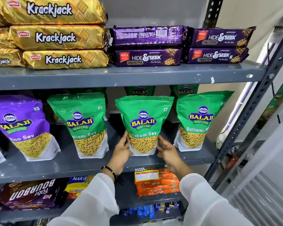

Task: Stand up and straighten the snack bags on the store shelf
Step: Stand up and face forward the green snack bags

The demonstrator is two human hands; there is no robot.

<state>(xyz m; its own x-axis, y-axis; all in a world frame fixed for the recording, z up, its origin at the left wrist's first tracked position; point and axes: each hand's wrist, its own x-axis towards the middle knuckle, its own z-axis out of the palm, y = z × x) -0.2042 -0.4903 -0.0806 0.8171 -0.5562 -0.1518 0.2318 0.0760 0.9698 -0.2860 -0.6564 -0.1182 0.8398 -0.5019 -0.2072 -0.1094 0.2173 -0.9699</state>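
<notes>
Three green Balaji Ratlami Sev bags stand in a front row on the middle shelf [88, 167]. The middle green bag [143, 121] stands upright. My left hand [122, 152] presses flat against its lower left side. My right hand [167, 150] sits at its lower right side with fingers spread, touching or just off the bag. The left green bag [87, 123] leans slightly. The right green bag [198, 119] stands near the shelf end. A purple Aloo Sev bag [21, 126] stands at the far left. More green bags [140, 91] stand behind, mostly hidden.
The upper shelf holds stacked gold Krackjack packs [55, 38] and purple Hide & Seek packs [147, 57]. Below are Bourbon packs [29, 194], orange cookie packs [157, 185] and a price tag [146, 175]. A slotted steel upright [255, 98] bounds the right side.
</notes>
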